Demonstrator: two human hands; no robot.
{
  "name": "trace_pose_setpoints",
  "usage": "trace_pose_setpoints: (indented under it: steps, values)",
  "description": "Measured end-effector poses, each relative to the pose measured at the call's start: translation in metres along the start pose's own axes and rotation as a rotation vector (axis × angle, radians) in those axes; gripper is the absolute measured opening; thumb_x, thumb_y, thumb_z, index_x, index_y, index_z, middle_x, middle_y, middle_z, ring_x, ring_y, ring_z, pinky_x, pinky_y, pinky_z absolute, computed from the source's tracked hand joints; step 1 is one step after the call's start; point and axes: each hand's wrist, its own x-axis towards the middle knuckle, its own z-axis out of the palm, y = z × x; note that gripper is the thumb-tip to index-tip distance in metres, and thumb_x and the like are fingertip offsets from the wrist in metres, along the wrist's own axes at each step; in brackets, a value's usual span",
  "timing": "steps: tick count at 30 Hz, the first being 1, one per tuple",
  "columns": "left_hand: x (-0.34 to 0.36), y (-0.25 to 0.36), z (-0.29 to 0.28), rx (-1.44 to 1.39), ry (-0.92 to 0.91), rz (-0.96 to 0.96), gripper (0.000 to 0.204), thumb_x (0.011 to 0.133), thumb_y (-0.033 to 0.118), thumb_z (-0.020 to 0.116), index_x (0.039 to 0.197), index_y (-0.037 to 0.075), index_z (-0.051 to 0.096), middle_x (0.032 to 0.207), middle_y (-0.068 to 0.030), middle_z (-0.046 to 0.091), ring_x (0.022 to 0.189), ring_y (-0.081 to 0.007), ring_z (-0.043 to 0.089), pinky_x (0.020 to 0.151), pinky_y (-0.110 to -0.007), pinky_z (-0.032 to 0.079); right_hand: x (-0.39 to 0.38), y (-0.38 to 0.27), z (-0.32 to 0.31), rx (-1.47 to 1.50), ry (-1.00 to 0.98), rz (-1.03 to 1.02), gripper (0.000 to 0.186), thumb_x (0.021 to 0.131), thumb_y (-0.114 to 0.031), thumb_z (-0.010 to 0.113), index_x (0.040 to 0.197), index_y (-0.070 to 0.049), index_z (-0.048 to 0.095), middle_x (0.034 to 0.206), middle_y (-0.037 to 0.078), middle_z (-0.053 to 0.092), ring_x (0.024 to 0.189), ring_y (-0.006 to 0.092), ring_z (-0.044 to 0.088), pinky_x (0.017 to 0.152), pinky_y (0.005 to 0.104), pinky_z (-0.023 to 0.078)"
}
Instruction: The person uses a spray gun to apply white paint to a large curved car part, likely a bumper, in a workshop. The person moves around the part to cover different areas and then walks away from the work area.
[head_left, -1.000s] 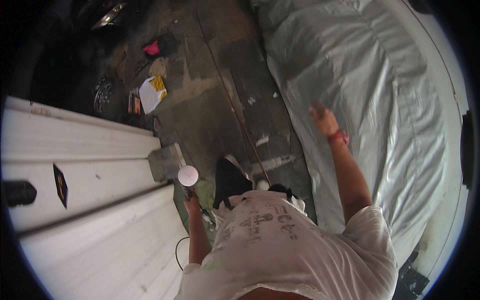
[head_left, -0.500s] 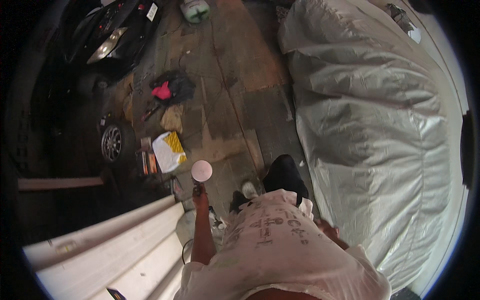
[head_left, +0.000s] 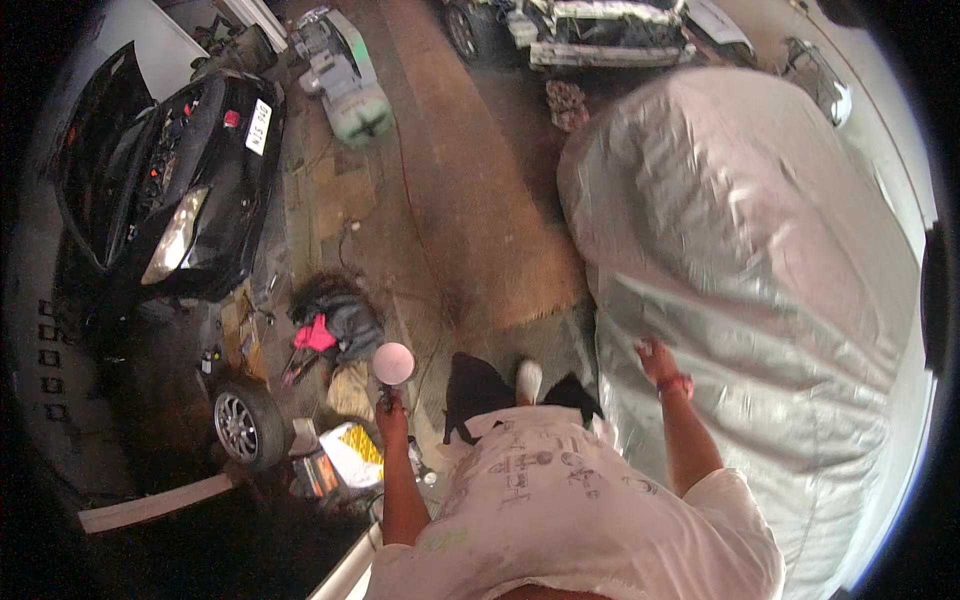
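My left hand [head_left: 393,415] is closed around the grip of a spray gun [head_left: 388,394], held upright out in front of me. The gun's round, pale pink cup [head_left: 393,363] faces up and hides much of its body. Out to the right, my right hand [head_left: 657,362] hangs in front of a silver car cover [head_left: 740,260], with a reddish band at the wrist. Its fingers look loosely apart with nothing in them, though they are small and somewhat blurred. Whether that hand touches the cover cannot be made out.
A black car [head_left: 210,190] with its hood raised stands at left, near a loose wheel [head_left: 240,426]. Ahead are a compressor [head_left: 345,85] and a stripped car front [head_left: 610,35]. Dark cloth [head_left: 350,315] and a white-and-yellow bag [head_left: 352,455] lie on the floor; a hose [head_left: 410,190] runs along it.
My view has shifted forward, showing more of the cars and compressor. My right hand has swung up and forward from beside my body. The left keeps hold of the spray gun.
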Motion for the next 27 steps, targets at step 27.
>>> trace_pose_setpoints:
  steps: [27]
  values:
    - [0.666, 0.780, 0.380, 0.042, -0.106, 0.335, 0.045, 0.102, 0.039, 0.063, 0.124, -0.001, 0.064, 0.110, -0.0172, 0.069, 0.102, -0.0290, 0.066, 0.091, -0.041, 0.049, 0.643, -0.404, -0.108, -0.164, -0.611, 0.525, 0.059, 0.096, -0.045, 0.056, 0.139, -0.005, 0.056, 0.129, 0.023, 0.062, 0.120, 0.0393, 0.059, 0.102, 0.0495, 0.046]
